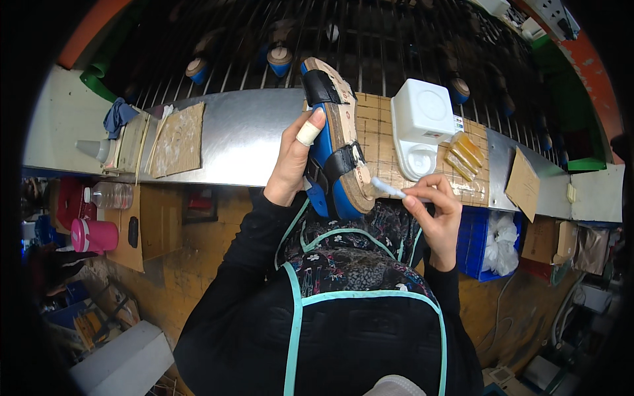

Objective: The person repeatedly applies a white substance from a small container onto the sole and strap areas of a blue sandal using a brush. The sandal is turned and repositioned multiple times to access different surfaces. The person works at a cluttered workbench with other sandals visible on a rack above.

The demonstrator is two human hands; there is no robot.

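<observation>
Nearest, the right hand (436, 211) pinches a small white brush (388, 189) between thumb and fingertips, its tip touching the sole edge of a blue sandal with black straps (333, 142). The left hand (294, 162), one finger bandaged, wraps closed around that sandal, holding it on edge above the metal workbench (244, 135). Beyond sit a white plastic container (421, 122) and a wire rack (370, 39).
</observation>
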